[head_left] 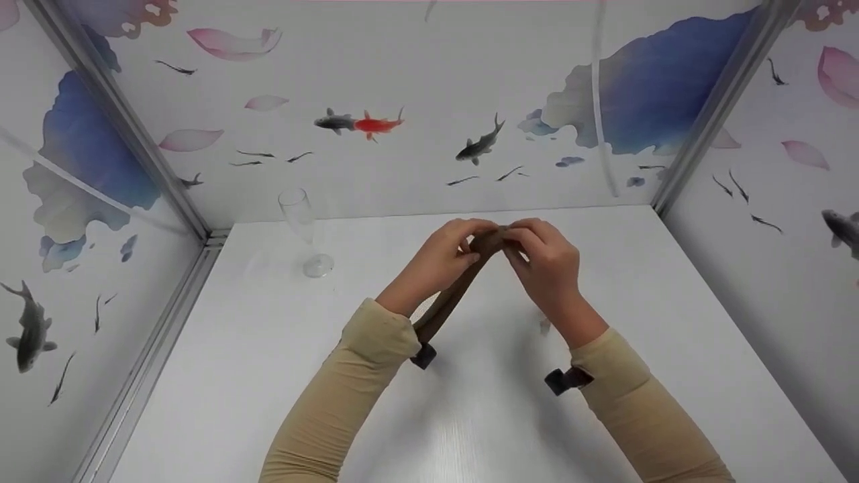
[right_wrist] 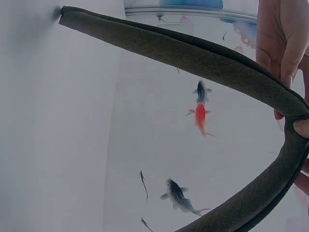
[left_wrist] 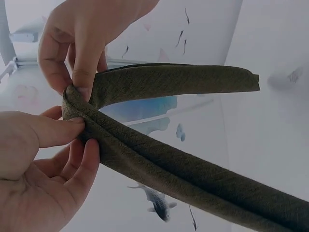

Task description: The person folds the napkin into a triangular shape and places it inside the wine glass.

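Observation:
Both hands hold a dark olive-brown strip of folded cloth (head_left: 458, 292) above the white table, bent at its middle. My left hand (head_left: 443, 258) pinches it beside the bend. My right hand (head_left: 547, 258) grips the same bend with thumb and fingers, close against the left fingertips. In the left wrist view, two lengths of the cloth (left_wrist: 193, 176) run out from the bend, one ending in a squared tip. The right wrist view shows the folded edges along the cloth (right_wrist: 193, 58), with the left hand (right_wrist: 284, 43) at the top right.
A clear champagne flute (head_left: 318, 265) stands on the white table (head_left: 255, 396) at the back left. A small pale object (head_left: 544, 326) shows beside the right forearm. Patterned walls with painted fish enclose the table. A black wrist mount (head_left: 424, 355) sits at the left cuff.

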`<action>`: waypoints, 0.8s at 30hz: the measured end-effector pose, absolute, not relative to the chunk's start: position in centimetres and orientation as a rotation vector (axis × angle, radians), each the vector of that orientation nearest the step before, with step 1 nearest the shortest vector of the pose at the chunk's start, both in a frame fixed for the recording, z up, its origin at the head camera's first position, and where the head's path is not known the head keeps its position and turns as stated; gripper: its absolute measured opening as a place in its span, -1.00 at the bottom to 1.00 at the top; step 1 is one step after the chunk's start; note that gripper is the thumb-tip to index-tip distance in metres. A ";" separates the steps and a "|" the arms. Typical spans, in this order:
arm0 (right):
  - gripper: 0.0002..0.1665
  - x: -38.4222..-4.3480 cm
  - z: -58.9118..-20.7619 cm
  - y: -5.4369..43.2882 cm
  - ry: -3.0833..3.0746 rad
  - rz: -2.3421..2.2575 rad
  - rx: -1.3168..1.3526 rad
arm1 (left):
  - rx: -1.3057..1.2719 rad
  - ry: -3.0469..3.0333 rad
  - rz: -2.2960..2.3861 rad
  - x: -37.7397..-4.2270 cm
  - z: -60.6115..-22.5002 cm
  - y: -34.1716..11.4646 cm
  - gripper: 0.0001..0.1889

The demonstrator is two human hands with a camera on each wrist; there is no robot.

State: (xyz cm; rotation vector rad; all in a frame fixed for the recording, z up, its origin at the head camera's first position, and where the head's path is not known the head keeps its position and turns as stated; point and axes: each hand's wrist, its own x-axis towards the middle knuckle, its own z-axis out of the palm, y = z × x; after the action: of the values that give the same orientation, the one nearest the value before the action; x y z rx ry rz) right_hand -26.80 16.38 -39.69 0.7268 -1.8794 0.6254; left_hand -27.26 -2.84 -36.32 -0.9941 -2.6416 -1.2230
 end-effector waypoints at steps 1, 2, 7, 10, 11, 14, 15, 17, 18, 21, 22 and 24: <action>-0.89 -26.8 -39.6 16.4 -1.873 0.644 0.735 | -1.008 -2.636 -1.216 -27.3 -36.2 -2.9 -0.48; -0.89 -26.8 -39.4 16.3 -1.864 0.662 0.743 | -1.017 -2.632 -1.214 -27.3 -36.1 -3.0 -0.48; -0.86 -26.9 -38.7 16.4 -1.811 0.785 0.806 | -1.067 -2.607 -1.218 -27.2 -35.6 -3.2 -0.43; -0.81 -26.9 -38.2 16.5 -1.778 0.849 0.857 | -1.102 -2.589 -1.202 -27.1 -35.3 -3.3 -0.41; -0.80 -26.9 -38.1 16.5 -1.769 0.867 0.871 | -1.115 -2.579 -1.200 -27.1 -35.2 -3.4 -0.41; -0.75 -26.9 -37.8 16.7 -1.739 0.946 0.909 | -1.142 -2.537 -1.208 -26.9 -35.0 -3.3 -0.43; -0.73 -26.9 -37.7 16.7 -1.733 0.973 0.918 | -1.147 -2.524 -1.215 -26.9 -34.9 -3.3 -0.43; -0.71 -26.8 -37.6 16.8 -1.724 1.024 0.931 | -1.149 -2.507 -1.237 -26.8 -34.9 -3.1 -0.44; -0.70 -26.8 -37.6 16.8 -1.722 1.047 0.936 | -1.145 -2.503 -1.248 -26.8 -34.9 -3.1 -0.43; -0.70 -26.8 -37.5 16.9 -1.729 1.089 0.941 | -1.126 -2.497 -1.312 -26.6 -34.9 -2.9 -0.42; -0.71 -26.8 -37.5 16.9 -1.731 1.093 0.940 | -1.116 -2.494 -1.334 -26.5 -34.9 -2.8 -0.41; -0.72 -26.9 -37.4 17.0 -1.733 1.100 0.935 | -1.097 -2.475 -1.371 -26.4 -35.0 -2.6 -0.39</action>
State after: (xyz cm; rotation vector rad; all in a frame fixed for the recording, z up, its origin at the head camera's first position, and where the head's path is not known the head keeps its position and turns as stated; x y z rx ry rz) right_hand -26.91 16.98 -37.35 0.9350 -1.7332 1.0998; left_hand -26.42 -2.59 -34.96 -1.0973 -2.4746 -1.3713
